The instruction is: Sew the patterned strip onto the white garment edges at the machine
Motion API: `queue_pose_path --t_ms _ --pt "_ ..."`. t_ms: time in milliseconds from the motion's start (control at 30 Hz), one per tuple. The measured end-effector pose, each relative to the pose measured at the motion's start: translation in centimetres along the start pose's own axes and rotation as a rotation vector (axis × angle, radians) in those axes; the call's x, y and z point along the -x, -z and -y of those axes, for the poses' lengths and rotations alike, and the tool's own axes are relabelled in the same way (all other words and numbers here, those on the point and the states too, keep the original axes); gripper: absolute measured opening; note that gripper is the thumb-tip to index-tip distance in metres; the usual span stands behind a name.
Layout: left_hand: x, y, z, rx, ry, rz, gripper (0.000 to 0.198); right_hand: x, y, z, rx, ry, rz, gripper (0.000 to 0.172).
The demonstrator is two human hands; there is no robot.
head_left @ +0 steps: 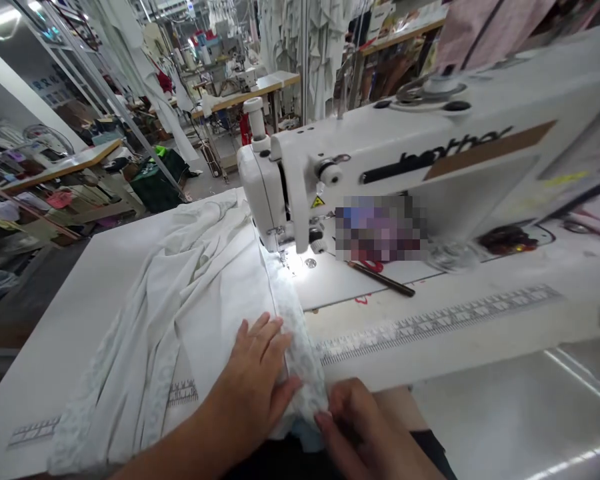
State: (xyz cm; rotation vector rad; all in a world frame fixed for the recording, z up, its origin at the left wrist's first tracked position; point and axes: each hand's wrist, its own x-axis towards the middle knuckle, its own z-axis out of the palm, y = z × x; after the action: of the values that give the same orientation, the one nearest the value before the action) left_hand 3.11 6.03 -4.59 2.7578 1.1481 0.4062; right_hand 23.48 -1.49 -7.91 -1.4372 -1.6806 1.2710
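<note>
Many hanging garments (pixel 300 60) and other sewing machines (pixel 230 70) across a crowded workshop in the background. Nearer, one broad white table (pixel 85 287) carrying a white sewing machine (pixel 380 153), glossy and angular. Beside the machine, a pixelated patch (pixel 380 228), too blurred to make out. Along the table's front, a printed ruler strip (pixel 440 323); just behind it, a dark stick (pixel 383 279) lying at a slant. Over the table's left side, a long white cloth (pixel 215 293), thin and soft, creased into loose folds, reaching up to the needle (pixel 283 257). Down one side of it, a lacy-looking patterned border (pixel 300 360), with a fine line of stitching (pixel 273 300) running from the needle toward the hands. Any stitching further along: hidden among the folds, impossible to tell. Close to the table's front, the left hand (pixel 253 377) wide and flat on the cloth, fingers spread; beside it, the right hand (pixel 353 427), fingers curled narrow, pinching the border's near end.
</note>
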Motion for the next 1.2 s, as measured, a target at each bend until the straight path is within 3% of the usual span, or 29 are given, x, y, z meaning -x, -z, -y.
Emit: queue_pose_path --t_ms 133,233,333,433,500,567,667,767,867,933,1000,1133,1200 --pt "1.6 1.0 0.5 -0.005 -0.1 -0.086 0.036 0.3 -0.3 1.0 -0.488 -0.213 0.158 0.026" --pt "2.6 1.8 -1.2 0.084 -0.214 -0.14 0.044 0.4 0.0 1.7 -0.713 -0.243 0.207 0.03" --pt "2.8 1.6 -3.6 0.126 -0.239 -0.252 0.051 0.3 0.0 2.2 -0.725 -0.172 0.208 0.032" --pt "2.5 1.1 -4.7 0.046 -0.218 -0.384 0.026 0.2 0.1 2.3 -0.66 -0.17 0.178 0.032" --pt "2.2 0.9 -4.7 0.005 -0.255 -0.34 0.008 0.3 0.5 2.2 -0.617 -0.175 0.179 0.03" --pt "2.0 0.8 -4.4 0.023 -0.286 -0.27 0.014 0.5 1.1 2.0 -0.537 -0.131 0.205 0.026" --pt "1.8 0.9 -4.4 0.105 -0.269 -0.273 0.017 0.6 2.6 1.5 -0.15 0.189 0.171 0.013" --pt "1.5 1.3 -4.9 0.144 -0.267 -0.284 0.021 0.2 4.1 0.9 0.385 0.64 -0.041 0.023" --pt "0.5 1.7 -5.2 0.206 -0.292 -0.212 0.017 -0.4 5.0 0.6 0.653 0.917 -0.2 0.027" --pt "-0.6 1.8 -4.3 0.297 -0.286 -0.129 0.016 -0.7 5.3 0.6 0.703 1.005 -0.214 0.035" --pt "-2.1 1.5 -2.1 0.307 -0.174 -0.065 0.021 -0.9 5.3 0.5 0.73 1.03 -0.182 0.041" --pt "-4.5 1.1 5.8 -0.032 0.27 0.071 0.049 -1.2 4.4 -0.2 0.686 1.011 -0.158 0.041" --pt "-4.9 1.3 9.5 -0.137 0.372 0.131 0.054 -1.4 3.7 -0.6 0.645 0.999 -0.165 0.039"
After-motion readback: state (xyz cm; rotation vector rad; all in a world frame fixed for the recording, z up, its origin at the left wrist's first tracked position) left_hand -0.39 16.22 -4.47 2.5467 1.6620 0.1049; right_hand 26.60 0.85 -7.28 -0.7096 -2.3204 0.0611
